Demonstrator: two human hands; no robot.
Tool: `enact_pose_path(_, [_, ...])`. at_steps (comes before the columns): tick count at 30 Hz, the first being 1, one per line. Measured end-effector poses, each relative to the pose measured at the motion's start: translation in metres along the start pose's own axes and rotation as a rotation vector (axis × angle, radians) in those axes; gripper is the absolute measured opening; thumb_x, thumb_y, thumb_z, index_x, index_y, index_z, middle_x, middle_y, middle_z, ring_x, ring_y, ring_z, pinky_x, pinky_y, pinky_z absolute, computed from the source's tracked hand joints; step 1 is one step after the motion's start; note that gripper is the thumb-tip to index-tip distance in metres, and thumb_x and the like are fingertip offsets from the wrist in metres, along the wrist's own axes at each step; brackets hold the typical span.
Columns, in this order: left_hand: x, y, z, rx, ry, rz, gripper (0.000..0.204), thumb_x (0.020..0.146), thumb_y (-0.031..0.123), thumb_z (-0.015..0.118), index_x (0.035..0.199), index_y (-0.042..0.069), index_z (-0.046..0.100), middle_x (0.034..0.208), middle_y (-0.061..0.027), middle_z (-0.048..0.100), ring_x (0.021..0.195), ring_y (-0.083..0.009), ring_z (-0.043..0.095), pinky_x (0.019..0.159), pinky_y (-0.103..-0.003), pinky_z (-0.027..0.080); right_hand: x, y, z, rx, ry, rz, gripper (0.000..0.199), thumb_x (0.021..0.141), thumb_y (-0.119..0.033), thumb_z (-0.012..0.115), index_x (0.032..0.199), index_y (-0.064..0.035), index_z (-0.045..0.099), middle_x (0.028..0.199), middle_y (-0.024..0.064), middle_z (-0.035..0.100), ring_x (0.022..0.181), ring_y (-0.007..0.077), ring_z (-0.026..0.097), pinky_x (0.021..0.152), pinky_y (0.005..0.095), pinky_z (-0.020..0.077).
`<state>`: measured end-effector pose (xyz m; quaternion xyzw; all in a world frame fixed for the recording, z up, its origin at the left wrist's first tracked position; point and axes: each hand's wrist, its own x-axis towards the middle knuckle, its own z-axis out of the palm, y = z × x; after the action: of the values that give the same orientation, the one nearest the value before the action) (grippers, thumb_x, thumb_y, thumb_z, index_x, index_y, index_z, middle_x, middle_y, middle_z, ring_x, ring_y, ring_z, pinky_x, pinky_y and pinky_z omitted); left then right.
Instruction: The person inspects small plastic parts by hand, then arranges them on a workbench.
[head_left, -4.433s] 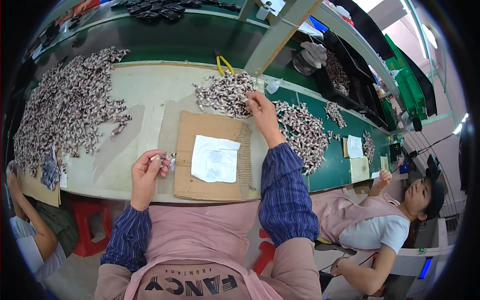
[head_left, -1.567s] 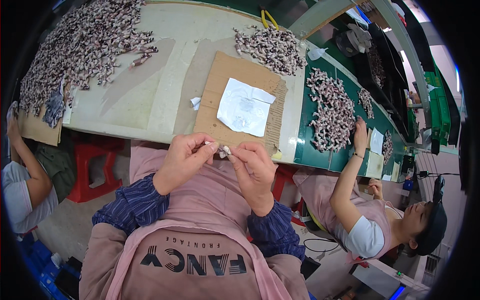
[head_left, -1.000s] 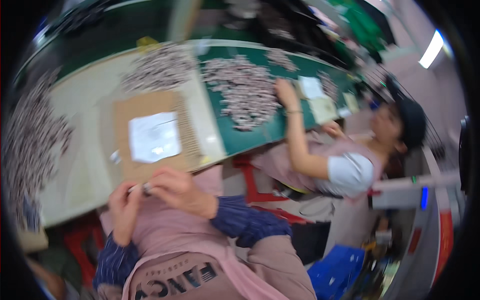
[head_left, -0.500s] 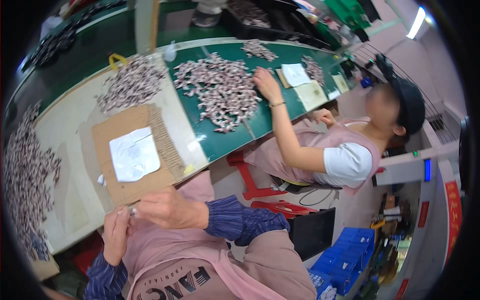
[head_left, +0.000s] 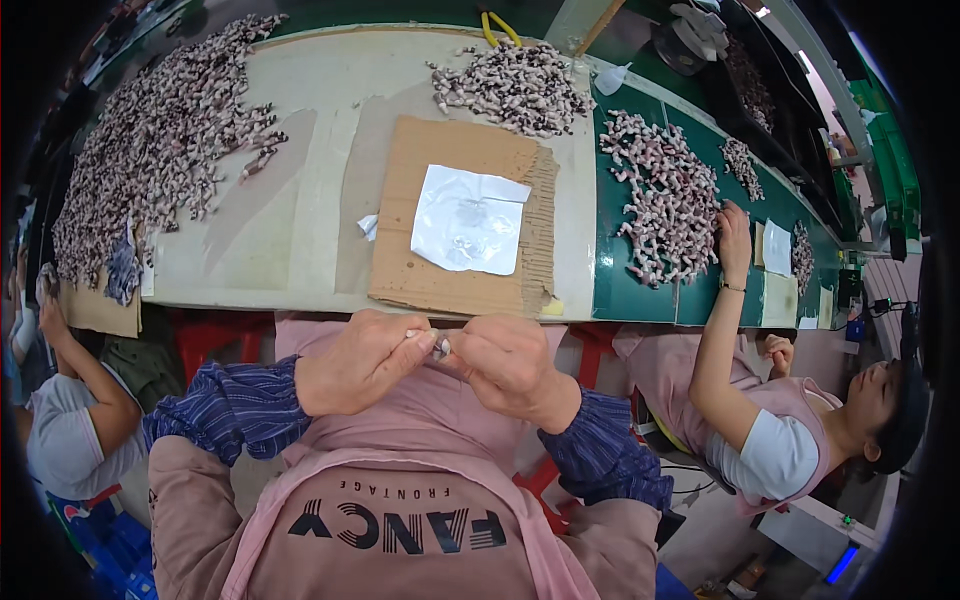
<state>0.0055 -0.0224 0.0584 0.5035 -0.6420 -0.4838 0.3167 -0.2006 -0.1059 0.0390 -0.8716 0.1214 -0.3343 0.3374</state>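
Close to my body, just off the table's front edge, my left hand point(head_left: 355, 365) and my right hand point(head_left: 512, 365) meet with fingers pinched. Between their fingertips shows a small white-and-dark piece point(head_left: 441, 347), mostly covered, so its kind is unclear. Beyond them a sheet of brown cardboard point(head_left: 400, 210) lies on the table, bearing a creased white sheet point(head_left: 470, 220). Past the cardboard is a heap of small pinkish-white and dark pieces point(head_left: 515, 90), and a far larger pile point(head_left: 150, 150) spreads over the table's left side.
Yellow-handled pliers point(head_left: 500, 28) lie behind the middle heap. To the right, a co-worker's hand point(head_left: 735, 240) touches another pile point(head_left: 665, 195) on the green tabletop point(head_left: 610, 290). At the far left sits another person point(head_left: 85, 420). Red stools point(head_left: 220, 335) stand under the table edge.
My view has swung left and levelled, so the table now lies straight ahead and another person appears at left. My hands stay together at the small piece.
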Motion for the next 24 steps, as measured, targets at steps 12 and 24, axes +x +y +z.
enact_pose_path(12, [0.002,-0.029,-0.01,-0.291,0.25,-0.224,0.046,0.107,0.038,0.038,0.079,0.007,0.055,0.06,0.0027,0.047,0.051,-0.0051,0.043,0.047,-0.023,0.032,0.02,0.015,0.011,-0.006,0.111,-0.033,0.021,0.087,-0.014,0.068,0.081,-0.0021,0.052,0.073,0.0127,0.053,0.065,0.034,0.058,0.058,0.0443,0.0448])
enact_pose_path(24, [0.012,-0.068,-0.076,-0.211,0.633,-0.163,0.028,0.105,0.023,0.048,0.102,0.001,0.066,0.081,-0.0015,0.062,0.07,-0.0063,0.052,0.06,-0.022,0.04,0.022,0.066,-0.017,-0.197,0.242,0.175,0.021,0.084,0.0,0.067,0.106,-0.0008,0.067,0.081,0.0119,0.062,0.066,0.0278,0.061,0.06,0.036,0.0492])
